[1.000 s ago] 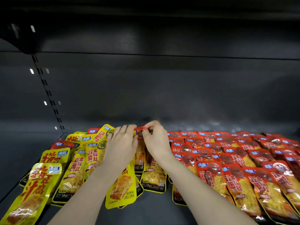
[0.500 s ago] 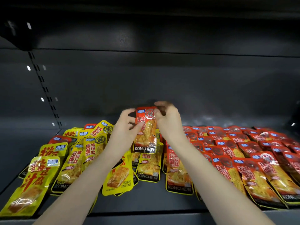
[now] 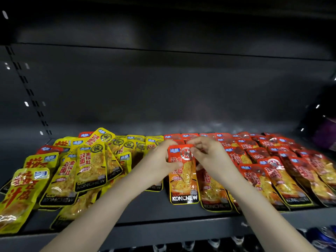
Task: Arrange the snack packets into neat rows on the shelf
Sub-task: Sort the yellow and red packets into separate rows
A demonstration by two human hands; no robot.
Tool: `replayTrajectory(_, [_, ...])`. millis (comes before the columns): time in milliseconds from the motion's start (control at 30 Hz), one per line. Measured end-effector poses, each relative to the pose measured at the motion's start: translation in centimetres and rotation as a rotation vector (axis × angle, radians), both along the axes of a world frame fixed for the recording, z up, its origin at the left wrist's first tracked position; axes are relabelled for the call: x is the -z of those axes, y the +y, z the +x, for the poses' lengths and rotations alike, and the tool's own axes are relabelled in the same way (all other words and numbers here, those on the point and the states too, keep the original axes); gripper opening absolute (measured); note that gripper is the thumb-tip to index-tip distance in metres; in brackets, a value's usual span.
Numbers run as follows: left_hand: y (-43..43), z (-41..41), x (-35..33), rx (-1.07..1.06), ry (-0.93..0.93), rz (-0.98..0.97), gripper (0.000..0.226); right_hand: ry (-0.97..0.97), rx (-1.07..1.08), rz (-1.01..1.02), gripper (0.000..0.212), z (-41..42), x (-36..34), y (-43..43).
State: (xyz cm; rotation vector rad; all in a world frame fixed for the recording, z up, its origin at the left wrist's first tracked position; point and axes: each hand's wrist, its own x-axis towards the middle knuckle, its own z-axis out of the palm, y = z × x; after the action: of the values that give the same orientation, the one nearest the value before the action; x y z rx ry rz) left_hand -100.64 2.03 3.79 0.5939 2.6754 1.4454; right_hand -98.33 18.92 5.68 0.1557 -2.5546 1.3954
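Note:
A red KONCHEW snack packet [image 3: 183,180] hangs upright over the middle of the dark shelf [image 3: 163,213]. My left hand [image 3: 160,159] pinches its top left corner and my right hand [image 3: 211,155] pinches its top right corner. Left of it, yellow packets [image 3: 91,164] lie in a loose, overlapping heap. To the right, red packets [image 3: 269,160] lie in overlapping rows reaching the far right of the shelf. Just behind the held packet another red packet [image 3: 214,193] lies near the front edge.
The shelf's front lip [image 3: 163,231] runs across below my forearms. A dark back wall [image 3: 163,97] and an upper shelf close the space above. A slotted upright [image 3: 29,91] stands at the left. Blue items [image 3: 325,239] show on the shelf below, bottom right.
Both hands lifted the red packet out of the pile, then carried it rightward and down toward the front of the red rows. The camera view shifted lower and closer.

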Motion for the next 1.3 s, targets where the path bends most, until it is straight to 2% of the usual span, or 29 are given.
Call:
replayTrajectory(133, [0.2,0.8,0.2,0.020,0.003,-0.084,0.041,0.000,0.012,0.052,0.019,1.0,0.9,0.4])
replayTrajectory(367, [-0.1,1.7,0.4,-0.001,0.078,-0.228,0.035,0.125,0.073,0.248,0.017,2.0,3.0,-0.1])
replayTrajectory(500, [-0.1,1.7,0.3,-0.013,0.077,-0.231,0.029,0.210,0.084,0.361,0.018,1.9,3.9,-0.2])
replayTrajectory(633, [0.4,1.3,-0.2,-0.113,0.135,-0.238,0.021,0.279,0.100,0.461,0.017,1.8,4.5,-0.2])
replayTrajectory(800, [1.3,-0.1,-0.6,-0.246,0.122,-0.233,0.021,0.336,0.163,0.519,0.014,1.8,4.7,-0.4])
replayTrajectory(1033, [1.5,-0.4,0.2,-0.236,0.071,-0.251,0.019,0.299,0.171,0.545,0.015,1.8,4.6,-0.3])
replayTrajectory(1300, [1.6,-0.3,-0.7,-0.270,0.154,-0.293,0.020,0.289,0.198,0.600,0.020,1.8,4.4,-0.5])
